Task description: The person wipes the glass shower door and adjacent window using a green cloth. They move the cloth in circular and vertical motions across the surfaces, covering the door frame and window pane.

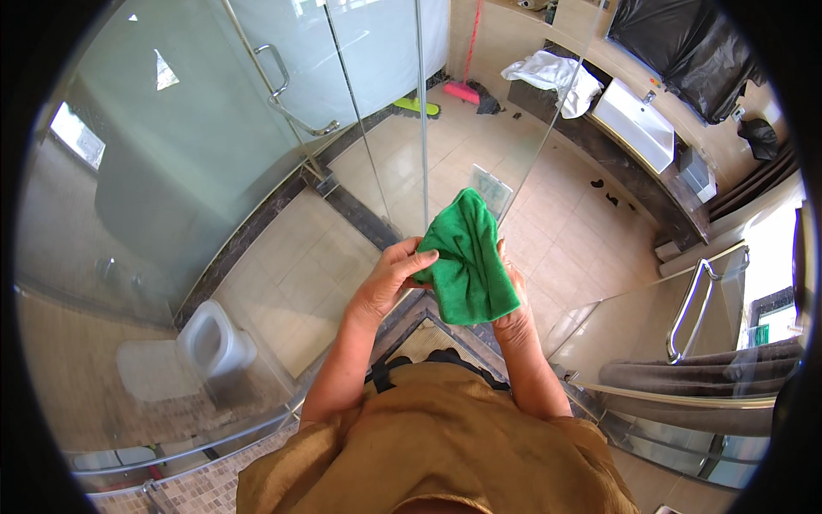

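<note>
A green cloth, folded and creased, is held up in front of my chest. My left hand pinches its left edge, with the thumb on top of the fabric. Behind the cloth's right side is my right hand; its fingers are partly hidden by the cloth. Just beyond the cloth, clear glass panels meet at a corner, and a small rectangular plate or sticker shows on the glass.
Glass door handles are at upper left, another metal handle at right. A toilet shows at lower left. Beyond stand a pink broom, a green brush head and a counter with a white sink and white towel.
</note>
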{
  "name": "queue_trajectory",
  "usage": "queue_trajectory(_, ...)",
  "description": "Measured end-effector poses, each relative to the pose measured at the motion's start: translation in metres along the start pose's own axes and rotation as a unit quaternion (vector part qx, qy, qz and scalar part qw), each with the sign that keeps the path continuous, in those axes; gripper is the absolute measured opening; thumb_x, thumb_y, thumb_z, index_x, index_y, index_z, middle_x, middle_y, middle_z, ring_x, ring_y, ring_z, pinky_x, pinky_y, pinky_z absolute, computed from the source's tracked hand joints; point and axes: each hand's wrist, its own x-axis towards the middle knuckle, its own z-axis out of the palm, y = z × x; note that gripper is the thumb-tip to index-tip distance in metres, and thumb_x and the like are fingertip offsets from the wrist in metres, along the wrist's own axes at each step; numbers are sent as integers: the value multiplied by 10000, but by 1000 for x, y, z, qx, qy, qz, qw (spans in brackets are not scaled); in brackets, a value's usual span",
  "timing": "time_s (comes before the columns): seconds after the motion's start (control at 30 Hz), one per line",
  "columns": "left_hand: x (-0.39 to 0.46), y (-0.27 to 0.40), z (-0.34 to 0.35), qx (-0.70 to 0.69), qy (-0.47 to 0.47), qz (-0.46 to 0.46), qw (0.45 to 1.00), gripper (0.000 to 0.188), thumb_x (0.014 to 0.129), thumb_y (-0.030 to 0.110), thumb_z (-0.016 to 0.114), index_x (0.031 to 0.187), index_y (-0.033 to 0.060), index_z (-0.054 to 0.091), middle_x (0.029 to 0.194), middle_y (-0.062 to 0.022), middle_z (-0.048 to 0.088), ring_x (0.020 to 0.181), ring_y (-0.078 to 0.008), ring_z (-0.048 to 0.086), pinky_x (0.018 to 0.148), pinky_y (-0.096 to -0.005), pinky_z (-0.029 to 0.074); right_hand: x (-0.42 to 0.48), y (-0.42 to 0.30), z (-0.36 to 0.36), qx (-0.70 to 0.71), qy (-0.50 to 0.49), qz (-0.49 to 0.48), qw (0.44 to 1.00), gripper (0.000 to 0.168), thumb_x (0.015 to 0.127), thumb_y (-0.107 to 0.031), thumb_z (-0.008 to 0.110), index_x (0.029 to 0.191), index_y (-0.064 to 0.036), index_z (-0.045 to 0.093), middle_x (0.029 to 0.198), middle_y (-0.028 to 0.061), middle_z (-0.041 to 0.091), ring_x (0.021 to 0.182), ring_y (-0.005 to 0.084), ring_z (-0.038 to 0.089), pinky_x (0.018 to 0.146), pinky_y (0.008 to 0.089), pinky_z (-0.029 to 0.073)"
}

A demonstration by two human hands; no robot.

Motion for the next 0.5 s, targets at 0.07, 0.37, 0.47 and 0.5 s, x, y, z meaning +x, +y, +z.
queue_trajectory(0.07, -2, 0, -6, 36, 9, 44, 998, 337, 967, 284, 699, 1198, 41, 664, 1069, -10, 693, 956, -88, 636, 852, -256, 509, -5, -1, 10, -93, 35, -12, 995, 649, 1074, -456, 518, 1561, -45, 394, 1522, 144, 504, 1364, 279, 524, 1150, 421, 441)
queue_trajectory(0.37, -16, 11, -10, 80, 93, 178, 976, 91, 991, 45, 673, 1060, 47, 614, 917, 28, 678, 845, -13, 560, 733, -208, 470, 5, 12, 11, -71, -18, 30, 997, 673, 1072, -419, 551, 1591, -37, 356, 1554, 99, 471, 1408, 221, 468, 1177, 357, 388)
queue_trajectory(0.47, -21, 15, -8, 94, 124, 194, 968, 74, 991, 37, 670, 1022, 47, 603, 884, 39, 655, 818, -7, 529, 707, -207, 445, 8, 18, 8, -76, -41, 8, 996, 669, 1073, -418, 551, 1590, -38, 362, 1546, 100, 479, 1401, 216, 473, 1168, 353, 394)
queue_trajectory(0.5, -22, 15, -8, 102, 132, 194, 967, 69, 991, 34, 667, 1018, 43, 604, 880, 41, 652, 818, -7, 528, 708, -207, 444, 8, 19, 9, -87, -29, 6, 996, 666, 1075, -414, 549, 1590, -36, 362, 1542, 104, 484, 1398, 216, 476, 1163, 352, 398)
